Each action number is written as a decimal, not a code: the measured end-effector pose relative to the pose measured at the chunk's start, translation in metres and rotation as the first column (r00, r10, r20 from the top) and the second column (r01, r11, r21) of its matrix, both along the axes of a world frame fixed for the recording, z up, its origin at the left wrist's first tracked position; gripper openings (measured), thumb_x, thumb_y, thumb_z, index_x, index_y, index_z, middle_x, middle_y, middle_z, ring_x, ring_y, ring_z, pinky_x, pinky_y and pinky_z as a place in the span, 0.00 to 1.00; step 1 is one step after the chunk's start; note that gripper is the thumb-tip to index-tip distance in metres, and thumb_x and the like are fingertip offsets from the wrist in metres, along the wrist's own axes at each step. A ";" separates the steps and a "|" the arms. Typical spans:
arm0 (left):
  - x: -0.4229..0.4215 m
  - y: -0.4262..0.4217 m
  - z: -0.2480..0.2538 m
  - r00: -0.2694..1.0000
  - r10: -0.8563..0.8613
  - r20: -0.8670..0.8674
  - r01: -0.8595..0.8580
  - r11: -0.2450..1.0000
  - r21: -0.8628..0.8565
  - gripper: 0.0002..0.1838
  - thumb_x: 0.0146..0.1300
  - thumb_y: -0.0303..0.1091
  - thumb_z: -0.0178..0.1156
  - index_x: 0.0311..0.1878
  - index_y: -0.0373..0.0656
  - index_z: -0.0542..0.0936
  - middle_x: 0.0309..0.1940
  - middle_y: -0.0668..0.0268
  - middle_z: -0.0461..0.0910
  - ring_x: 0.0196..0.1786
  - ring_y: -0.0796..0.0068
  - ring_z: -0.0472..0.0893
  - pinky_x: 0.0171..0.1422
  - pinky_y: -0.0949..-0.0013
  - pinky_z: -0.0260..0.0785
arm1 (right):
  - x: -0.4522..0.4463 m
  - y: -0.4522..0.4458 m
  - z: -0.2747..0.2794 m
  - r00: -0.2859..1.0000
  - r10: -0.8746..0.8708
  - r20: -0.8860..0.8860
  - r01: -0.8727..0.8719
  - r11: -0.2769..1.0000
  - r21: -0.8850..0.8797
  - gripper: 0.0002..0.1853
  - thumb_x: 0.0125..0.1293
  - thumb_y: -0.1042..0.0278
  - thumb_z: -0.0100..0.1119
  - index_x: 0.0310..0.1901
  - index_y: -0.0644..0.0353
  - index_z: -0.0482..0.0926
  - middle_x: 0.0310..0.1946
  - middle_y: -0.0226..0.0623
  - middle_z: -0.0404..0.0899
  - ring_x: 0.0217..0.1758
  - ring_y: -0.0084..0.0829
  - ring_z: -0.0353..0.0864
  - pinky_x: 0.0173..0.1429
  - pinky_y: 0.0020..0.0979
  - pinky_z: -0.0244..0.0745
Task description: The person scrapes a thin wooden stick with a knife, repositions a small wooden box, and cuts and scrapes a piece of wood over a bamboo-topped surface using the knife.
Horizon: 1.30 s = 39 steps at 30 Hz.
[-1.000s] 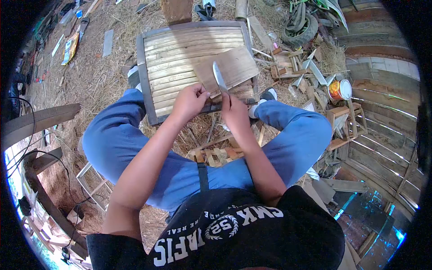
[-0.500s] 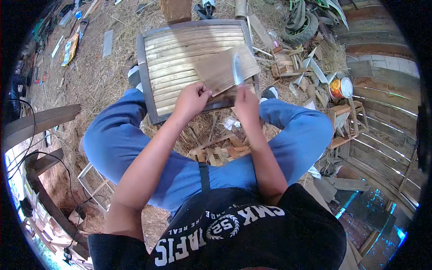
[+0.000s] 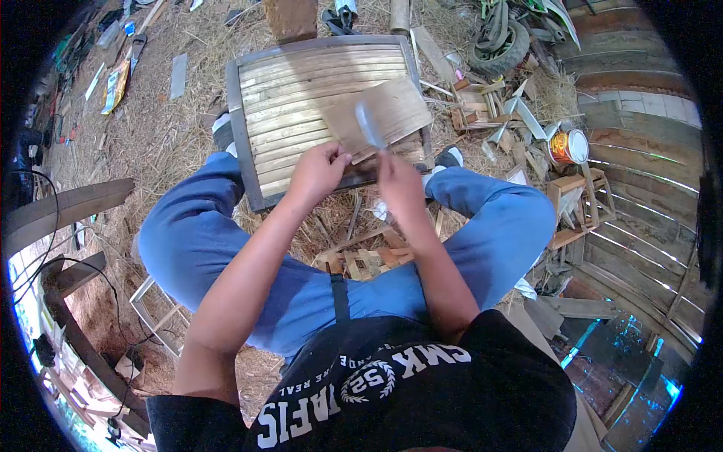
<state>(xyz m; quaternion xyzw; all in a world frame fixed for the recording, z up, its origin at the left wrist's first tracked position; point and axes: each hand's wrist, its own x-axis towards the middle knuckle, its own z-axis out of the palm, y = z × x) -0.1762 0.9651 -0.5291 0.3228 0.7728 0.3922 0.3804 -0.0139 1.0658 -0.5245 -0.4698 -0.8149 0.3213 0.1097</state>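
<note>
A thin brown wooden board (image 3: 399, 105) lies slantwise on a slatted bamboo panel (image 3: 275, 147) with a dark frame, between my feet. My left hand (image 3: 319, 169) is closed in a pinch at the board's lower left edge. Whether a small strip is also between its fingertips is hidden. My right hand (image 3: 401, 179) is wrapped round the handle of a knife (image 3: 367, 124). The blade, smeared by motion, points up and left across the board. Its handle is mostly covered by my fingers.
Wood offcuts (image 3: 376, 256) lie on the straw-strewn ground before me. To the right are a paint can (image 3: 568, 146), a small wooden frame (image 3: 580, 203) and a tyre (image 3: 501, 49). A wooden post (image 3: 292, 19) stands behind the panel, and a curved beam (image 3: 68, 207) at left.
My right hand has moved left with the knife, and the blade now tilts further left over the board. My left hand stays almost in place at the board's edge.
</note>
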 end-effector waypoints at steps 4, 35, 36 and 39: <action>0.003 -0.001 -0.011 1.000 0.007 0.002 -0.007 1.000 0.013 0.14 0.68 0.39 0.64 0.36 0.36 0.81 0.26 0.50 0.81 0.29 0.53 0.80 0.39 0.54 0.71 | -0.001 0.013 -0.005 0.995 -0.093 -0.025 0.092 0.995 -0.030 0.22 0.80 0.53 0.50 0.38 0.66 0.81 0.30 0.60 0.81 0.38 0.65 0.80 0.42 0.52 0.74; 0.002 0.002 -0.007 1.000 0.015 0.003 -0.015 1.000 0.027 0.13 0.67 0.39 0.67 0.35 0.37 0.81 0.25 0.53 0.81 0.28 0.57 0.79 0.38 0.56 0.72 | -0.002 -0.006 0.008 0.999 -0.009 0.047 0.010 0.999 -0.037 0.23 0.81 0.51 0.47 0.44 0.62 0.85 0.36 0.58 0.85 0.43 0.64 0.84 0.49 0.56 0.77; 0.002 0.001 -0.004 1.000 0.013 0.000 -0.013 1.000 0.027 0.13 0.67 0.39 0.67 0.35 0.37 0.81 0.25 0.53 0.81 0.28 0.57 0.79 0.38 0.56 0.72 | -0.002 -0.003 0.007 0.998 -0.015 0.063 0.018 0.999 -0.039 0.22 0.81 0.52 0.47 0.44 0.62 0.85 0.37 0.59 0.85 0.43 0.63 0.83 0.50 0.56 0.77; 0.003 0.000 -0.006 0.999 0.003 -0.040 -0.002 1.000 0.012 0.13 0.66 0.39 0.67 0.35 0.37 0.81 0.24 0.55 0.81 0.27 0.59 0.79 0.38 0.57 0.72 | 0.000 0.016 0.005 0.993 -0.031 0.113 0.038 0.997 -0.064 0.23 0.81 0.52 0.47 0.41 0.63 0.84 0.38 0.60 0.84 0.43 0.64 0.83 0.50 0.59 0.75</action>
